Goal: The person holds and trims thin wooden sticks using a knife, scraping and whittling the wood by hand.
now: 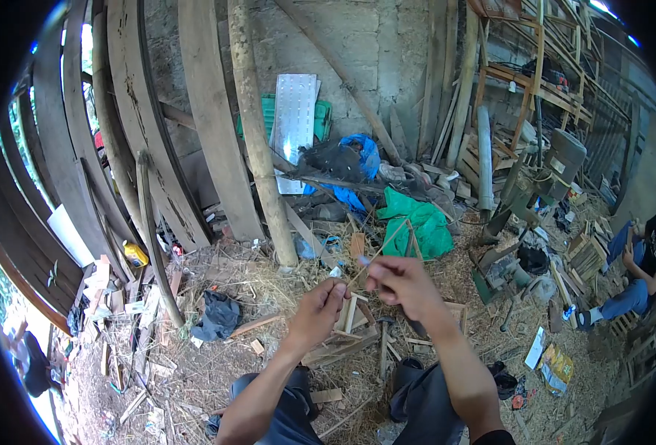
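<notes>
My left hand (317,315) is closed in a pinch on the lower end of a thin wooden strip (384,245). The strip slants up and away to the right and appears to bend sharply at its top. Close beside it, my right hand (403,288) is curled, with the index finger and thumb near the strip. A small pale bluish spot shows at its fingertips; what it is, I cannot make out. Below the hands, between my legs, lie a wooden frame of small boards (346,341) and a hammer-like tool (384,345) standing on its handle.
Wood scraps and straw cover the ground. A green plastic sheet (417,226) lies ahead, right of a wooden post (257,141). A black plastic bag (217,317) and a yellow bottle (135,254) are at left. Another person (643,259) sits at far right near a yellow bag (556,368).
</notes>
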Available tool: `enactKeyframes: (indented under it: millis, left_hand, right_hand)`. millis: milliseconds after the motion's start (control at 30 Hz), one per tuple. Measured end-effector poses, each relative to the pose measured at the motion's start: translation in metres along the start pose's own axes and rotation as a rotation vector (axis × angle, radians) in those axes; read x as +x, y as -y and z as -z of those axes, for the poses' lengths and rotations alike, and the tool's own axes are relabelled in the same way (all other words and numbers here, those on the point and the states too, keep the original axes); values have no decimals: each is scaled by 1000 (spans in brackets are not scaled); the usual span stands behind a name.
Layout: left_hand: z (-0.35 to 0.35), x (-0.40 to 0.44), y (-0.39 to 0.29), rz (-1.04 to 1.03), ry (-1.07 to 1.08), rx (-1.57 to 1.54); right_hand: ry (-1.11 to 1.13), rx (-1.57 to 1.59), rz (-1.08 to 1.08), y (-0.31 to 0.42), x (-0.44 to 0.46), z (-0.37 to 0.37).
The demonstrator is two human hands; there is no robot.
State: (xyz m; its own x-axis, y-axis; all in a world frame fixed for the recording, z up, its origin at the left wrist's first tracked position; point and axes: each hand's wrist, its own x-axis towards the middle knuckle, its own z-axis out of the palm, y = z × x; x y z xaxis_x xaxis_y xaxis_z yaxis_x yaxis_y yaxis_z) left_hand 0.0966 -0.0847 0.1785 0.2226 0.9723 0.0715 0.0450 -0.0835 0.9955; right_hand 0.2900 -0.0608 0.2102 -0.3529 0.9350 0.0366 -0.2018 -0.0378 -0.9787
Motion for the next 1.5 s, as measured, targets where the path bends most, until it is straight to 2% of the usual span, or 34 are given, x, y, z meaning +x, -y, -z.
enactKeyframes:
  millis: [67,133,233,367,433,667,733,767,833,867,933,967,1000,1100,1367,1433,1467,1500]
  left_hand:
    - [-3,-1,-2,-39,-31,121]
    - [-2,-5,-4,-176,-71,282]
    - [-2,-9,-5,-230,-75,262]
    - [5,-7,-5,-184,-30,237]
    - [8,-5,-8,2,130,-51]
    - [2,-5,-5,-28,110,27]
    - [4,-6,-4,-121,81,180]
    - [6,-8,-7,-123,82,176]
    - [15,-15,-18,-121,43,79]
    - [17,-13,-17,-132,40,82]
    - [19,-10,-6,5,76,50]
    - [20,-10,-6,12,85,52]
    - [19,-8,-7,24,93,24]
    - [13,-5,-11,27,106,-15]
    - [4,-7,-11,68,181,-151]
    - [-1,-5,-7,-197,145,243]
    - [-2,-7,-8,-191,138,245]
    - [-3,-9,-13,-97,108,195]
  right_hand:
    - [-60,60,-18,-3,6,7]
    - [-114,120,-47,-1,9,17]
    - [-177,195,11,7,8,33]
    - [-166,215,-14,9,3,32]
    - [-156,245,-1,9,4,36]
    - [-237,141,14,8,10,45]
    - [-386,63,75,6,12,50]
    - [-388,58,75,6,11,68]
    - [-502,174,231,13,8,106]
    - [-496,173,241,11,10,107]
    - [-410,126,160,15,1,82]
    - [-303,145,156,19,-1,69]
    - [-316,147,150,17,-3,61]
    - [-161,181,146,15,1,46]
    - [-154,128,112,5,6,32]
    - [-73,25,89,-1,8,19]
    - [-65,29,84,-2,7,14]
    - [-36,37,90,-3,6,9]
